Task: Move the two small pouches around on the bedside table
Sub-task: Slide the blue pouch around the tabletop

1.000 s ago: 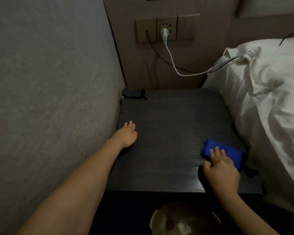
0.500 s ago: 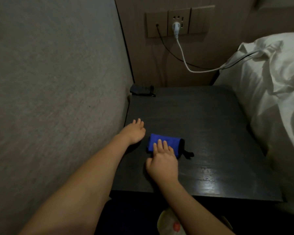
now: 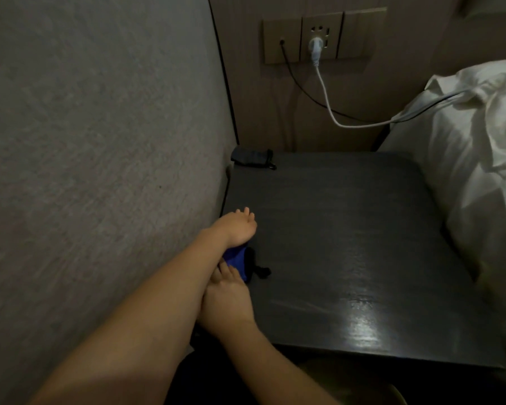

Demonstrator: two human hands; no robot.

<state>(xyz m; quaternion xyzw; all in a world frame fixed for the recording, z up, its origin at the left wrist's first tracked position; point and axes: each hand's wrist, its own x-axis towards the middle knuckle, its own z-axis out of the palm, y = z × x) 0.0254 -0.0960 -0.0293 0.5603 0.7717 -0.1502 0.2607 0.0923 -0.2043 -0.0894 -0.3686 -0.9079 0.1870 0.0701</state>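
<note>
My right hand presses flat, straight fingers on the blue pouch at the bedside table's left edge — partly under my left wrist; left hand relaxed, holding nothing; the dark pouch lies straight ahead in the far-left corner — nearer my left.

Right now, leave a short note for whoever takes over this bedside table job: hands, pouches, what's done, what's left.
Left hand: open, resting near the table's left edge.
Right hand: flat fingers pressing the small blue fabric pouch, partly hidden under the left wrist.
Small black pouch: far-left corner of the dark wooden bedside table, untouched.
Done: blue pouch now at the left side.
Left: move the black pouch.
</note>
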